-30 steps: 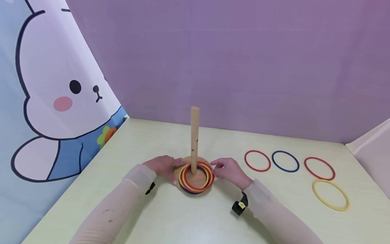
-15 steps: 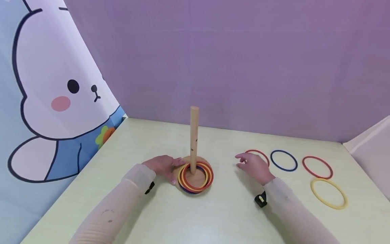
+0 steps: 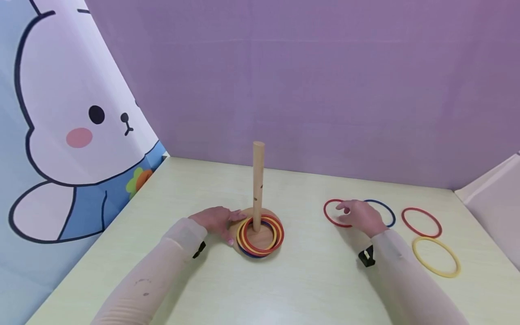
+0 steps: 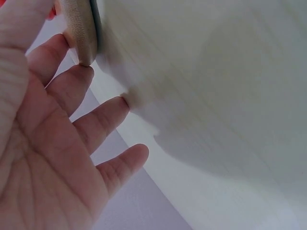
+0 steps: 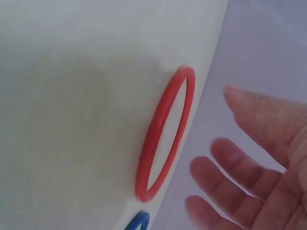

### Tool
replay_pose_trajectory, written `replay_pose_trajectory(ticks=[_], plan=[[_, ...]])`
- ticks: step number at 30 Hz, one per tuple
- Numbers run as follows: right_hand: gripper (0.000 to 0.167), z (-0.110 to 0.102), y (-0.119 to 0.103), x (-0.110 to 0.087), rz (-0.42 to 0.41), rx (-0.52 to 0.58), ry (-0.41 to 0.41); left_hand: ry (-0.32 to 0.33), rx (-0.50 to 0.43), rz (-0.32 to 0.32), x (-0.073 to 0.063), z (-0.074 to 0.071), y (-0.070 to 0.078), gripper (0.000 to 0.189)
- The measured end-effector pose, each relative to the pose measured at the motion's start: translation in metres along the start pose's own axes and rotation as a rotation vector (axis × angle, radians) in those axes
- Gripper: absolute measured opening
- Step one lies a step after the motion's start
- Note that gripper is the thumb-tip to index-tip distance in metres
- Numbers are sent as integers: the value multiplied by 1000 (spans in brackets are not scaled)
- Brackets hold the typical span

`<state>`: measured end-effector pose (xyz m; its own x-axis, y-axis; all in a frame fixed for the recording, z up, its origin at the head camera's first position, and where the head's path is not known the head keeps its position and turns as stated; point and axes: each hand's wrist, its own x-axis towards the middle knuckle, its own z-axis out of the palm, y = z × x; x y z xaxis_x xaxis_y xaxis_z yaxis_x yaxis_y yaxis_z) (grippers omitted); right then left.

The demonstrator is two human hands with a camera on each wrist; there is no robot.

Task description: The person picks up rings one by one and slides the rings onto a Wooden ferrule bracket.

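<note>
A wooden post [image 3: 258, 180] rises from a round wooden base [image 3: 263, 234] on the table. Several red, yellow and blue rings [image 3: 278, 243] lie stacked around its foot. My left hand [image 3: 214, 222] rests against the left side of the base; in the left wrist view its fingers [image 4: 72, 88] are spread, some fingertips touching the base's edge. Over the red ring [image 3: 331, 220] on the right hovers my right hand [image 3: 363, 216], holding nothing. The right wrist view shows its fingers [image 5: 225, 184] relaxed and apart from that red ring [image 5: 156, 134].
A blue ring [image 3: 392, 212] lies partly hidden behind the right hand. Farther right are another red ring [image 3: 422, 210] and a yellow ring [image 3: 436, 272], lying close together. A purple cloth [image 3: 304, 90] backs the table, and a cartoon-printed cloth [image 3: 81, 162] hangs at the left.
My right hand has left the stacked rings and moved right, until it is over the red ring on the table. The left hand has stayed at the base.
</note>
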<state>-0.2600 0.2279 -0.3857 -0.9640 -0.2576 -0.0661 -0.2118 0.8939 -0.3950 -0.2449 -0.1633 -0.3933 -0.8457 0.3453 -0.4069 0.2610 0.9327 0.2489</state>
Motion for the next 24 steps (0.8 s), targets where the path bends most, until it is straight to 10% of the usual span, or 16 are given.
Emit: replay_pose_trajectory(ticks=[24], plan=[[8, 4, 13, 12, -59, -125, -204, -1, 35, 44, 0, 0, 0, 85]])
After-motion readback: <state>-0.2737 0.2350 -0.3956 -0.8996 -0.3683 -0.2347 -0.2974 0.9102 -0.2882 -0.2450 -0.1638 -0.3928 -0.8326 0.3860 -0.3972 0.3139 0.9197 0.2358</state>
